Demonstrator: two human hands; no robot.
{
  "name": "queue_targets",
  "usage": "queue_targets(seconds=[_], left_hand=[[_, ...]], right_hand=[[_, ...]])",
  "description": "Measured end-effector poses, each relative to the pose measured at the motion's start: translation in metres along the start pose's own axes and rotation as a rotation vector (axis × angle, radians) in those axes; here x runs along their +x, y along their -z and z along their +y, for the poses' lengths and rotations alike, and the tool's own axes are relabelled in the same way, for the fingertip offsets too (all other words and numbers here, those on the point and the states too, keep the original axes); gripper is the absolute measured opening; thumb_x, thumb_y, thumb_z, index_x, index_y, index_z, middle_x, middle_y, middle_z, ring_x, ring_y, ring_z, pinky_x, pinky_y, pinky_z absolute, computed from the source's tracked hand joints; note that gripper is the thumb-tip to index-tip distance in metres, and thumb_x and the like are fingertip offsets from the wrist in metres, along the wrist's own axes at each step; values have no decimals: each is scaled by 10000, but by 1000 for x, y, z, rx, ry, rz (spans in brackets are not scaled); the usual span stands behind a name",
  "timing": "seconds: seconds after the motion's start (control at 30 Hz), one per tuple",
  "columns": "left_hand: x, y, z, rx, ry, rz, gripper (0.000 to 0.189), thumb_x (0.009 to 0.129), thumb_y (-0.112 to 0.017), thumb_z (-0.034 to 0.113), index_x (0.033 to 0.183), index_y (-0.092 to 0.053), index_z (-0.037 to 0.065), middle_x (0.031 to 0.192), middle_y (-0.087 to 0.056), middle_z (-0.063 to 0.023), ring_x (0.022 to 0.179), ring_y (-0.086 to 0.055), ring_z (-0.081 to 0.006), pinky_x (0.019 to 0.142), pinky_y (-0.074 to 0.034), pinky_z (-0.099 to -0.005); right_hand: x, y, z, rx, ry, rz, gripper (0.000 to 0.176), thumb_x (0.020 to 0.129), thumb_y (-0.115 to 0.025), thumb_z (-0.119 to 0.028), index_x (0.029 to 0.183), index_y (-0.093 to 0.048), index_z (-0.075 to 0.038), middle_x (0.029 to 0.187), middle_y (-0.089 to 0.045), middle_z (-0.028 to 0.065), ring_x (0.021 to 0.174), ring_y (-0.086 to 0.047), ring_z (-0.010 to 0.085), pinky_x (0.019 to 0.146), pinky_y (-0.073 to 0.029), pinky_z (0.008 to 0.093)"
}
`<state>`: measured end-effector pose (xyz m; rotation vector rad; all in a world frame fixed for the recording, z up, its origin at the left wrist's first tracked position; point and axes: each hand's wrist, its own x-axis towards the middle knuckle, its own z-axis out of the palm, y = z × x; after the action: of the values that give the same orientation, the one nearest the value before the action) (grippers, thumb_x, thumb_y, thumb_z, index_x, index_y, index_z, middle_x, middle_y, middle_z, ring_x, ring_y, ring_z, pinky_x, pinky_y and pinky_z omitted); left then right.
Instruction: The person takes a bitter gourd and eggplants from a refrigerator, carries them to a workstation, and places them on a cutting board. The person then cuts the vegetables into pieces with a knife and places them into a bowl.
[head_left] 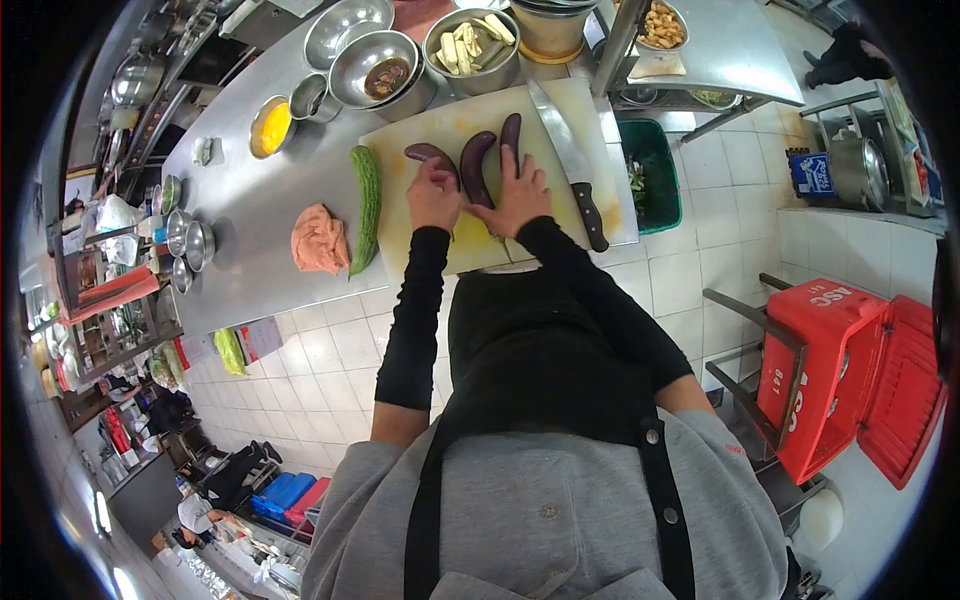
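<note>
Three purple eggplants lie side by side on a pale cutting board [400,230]: a left eggplant [428,152], a middle eggplant [475,160] and a right eggplant [511,130]. My left hand [435,198] is closed, its fingers curled at the left eggplant and partly covering it. With fingers spread, my right hand [520,195] lies over the lower part of the right eggplant, its thumb by the bottom end of the middle one. A large knife [562,130] with a black handle rests right of my right hand. Along the board's left edge lies a long bumpy green gourd [366,205].
A crumpled pink cloth [319,240] sits left of the gourd. Behind the board stand steel bowls [345,70], a bowl of cut pale pieces [470,75] and a bowl of yellow liquid [270,127]. A green bin [655,180] is right of the table; a red cooler [815,370] stands farther right.
</note>
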<state>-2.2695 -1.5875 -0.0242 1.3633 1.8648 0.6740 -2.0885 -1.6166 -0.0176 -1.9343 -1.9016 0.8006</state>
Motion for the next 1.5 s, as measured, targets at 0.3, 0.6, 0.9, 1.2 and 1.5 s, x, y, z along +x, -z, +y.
queue_targets(seconds=[0.3,0.6,0.9,1.2,1.5], left_hand=[[16,133,-131,531,64,-65,842,785,-790,499,1395,-571,-39,1272,-680,-279,1227,-635,-407,1049,-484,-478],[-41,124,-121,-277,137,-170,442,873,-739,194,1200,-646,-87,1103,-729,-174,985,-693,-235,857,-536,-365],[-79,79,-73,-785,212,-371,376,886,-702,5,1240,-592,-56,1168,-687,-133,1014,-675,-238,876,-563,-386],[-68,52,-62,-1010,289,-475,612,910,-620,-77,1457,-365,29,1420,-548,-231,1197,-618,-380,1004,-538,-501],[-92,61,-3,-1051,41,-547,609,930,-654,-83,1475,-416,49,1412,-561,-126,1242,-580,-254,1058,-479,-422]], right_hand=[[41,-68,-76,-261,-299,43,1261,643,-858,-614,1608,-246,-80,1588,-255,333,1323,-432,474,960,-449,602],[18,-46,-53,-263,-184,-40,1129,676,-883,-306,1584,-238,-121,1437,-408,264,1252,-518,429,884,-515,564],[-22,-52,-54,-144,-252,17,1264,680,-894,-234,1639,-81,-109,1308,-527,228,1153,-610,408,922,-545,546],[-11,-35,-42,12,-310,-158,1197,659,-908,-275,1600,-208,-37,1266,-624,222,1108,-676,390,906,-565,486],[-75,13,-24,1387,64,-256,831,732,-886,-62,1461,-489,-25,1353,-635,112,1256,-583,217,1102,-442,374]])
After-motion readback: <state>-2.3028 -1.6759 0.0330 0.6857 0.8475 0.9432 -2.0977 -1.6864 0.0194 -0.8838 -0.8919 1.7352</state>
